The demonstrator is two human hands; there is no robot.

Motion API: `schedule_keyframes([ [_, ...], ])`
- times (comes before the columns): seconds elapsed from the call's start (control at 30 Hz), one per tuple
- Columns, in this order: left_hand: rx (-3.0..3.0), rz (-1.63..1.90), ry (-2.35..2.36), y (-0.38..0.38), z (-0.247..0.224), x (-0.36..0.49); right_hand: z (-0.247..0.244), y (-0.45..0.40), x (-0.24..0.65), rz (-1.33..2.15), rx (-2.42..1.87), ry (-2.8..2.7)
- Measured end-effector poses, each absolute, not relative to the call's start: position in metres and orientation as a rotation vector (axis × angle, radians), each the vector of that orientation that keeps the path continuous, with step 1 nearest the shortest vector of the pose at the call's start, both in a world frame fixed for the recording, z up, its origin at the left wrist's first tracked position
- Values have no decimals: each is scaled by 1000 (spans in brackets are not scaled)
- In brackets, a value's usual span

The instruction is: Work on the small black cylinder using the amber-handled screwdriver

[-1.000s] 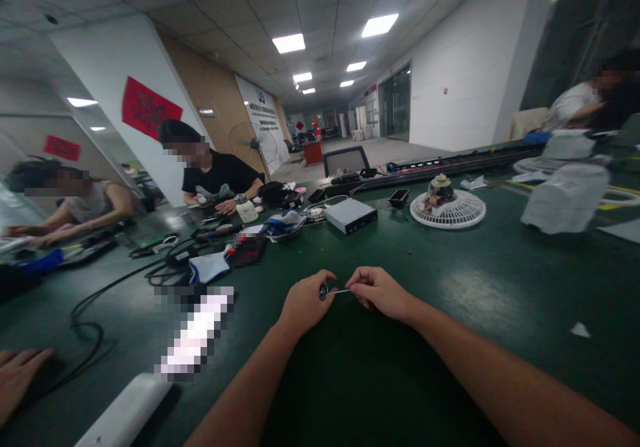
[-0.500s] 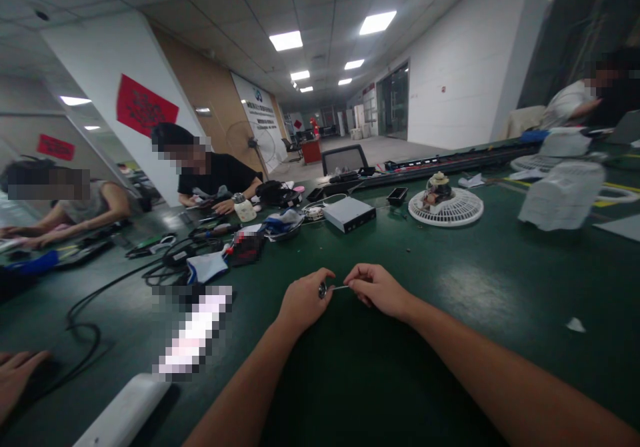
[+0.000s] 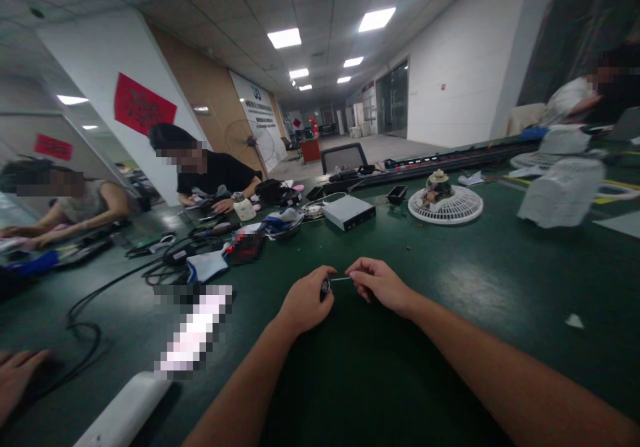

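fingers (image 3: 357, 272) curled closed: left hand (image 3: 306, 302) grips the dark round end of a thin metal pin (image 3: 340, 278), right hand (image 3: 379, 284) pinches its tip, pin well in front of the silver box (image 3: 349, 212)

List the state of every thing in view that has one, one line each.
Left hand: closed on the dark round end of a thin metal rod
Right hand: pinching the rod's other end
White fan grille: lying flat on the green table
Silver metal box: shut, lying flat
Black cable: lying loose in loops
Ceiling lights: on
Pedestal fan: upright
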State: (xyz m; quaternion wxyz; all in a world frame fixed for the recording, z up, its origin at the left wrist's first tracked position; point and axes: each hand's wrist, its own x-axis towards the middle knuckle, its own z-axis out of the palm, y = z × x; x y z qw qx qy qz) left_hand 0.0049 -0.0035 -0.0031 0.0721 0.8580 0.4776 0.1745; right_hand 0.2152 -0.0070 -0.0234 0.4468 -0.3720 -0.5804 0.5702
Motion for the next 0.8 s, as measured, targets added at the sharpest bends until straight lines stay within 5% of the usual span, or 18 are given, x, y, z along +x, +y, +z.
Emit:
schedule_keyframes([
  [0.8, 2660, 643, 1598, 4, -7, 4, -21, -10, 219, 719, -1265, -1480],
])
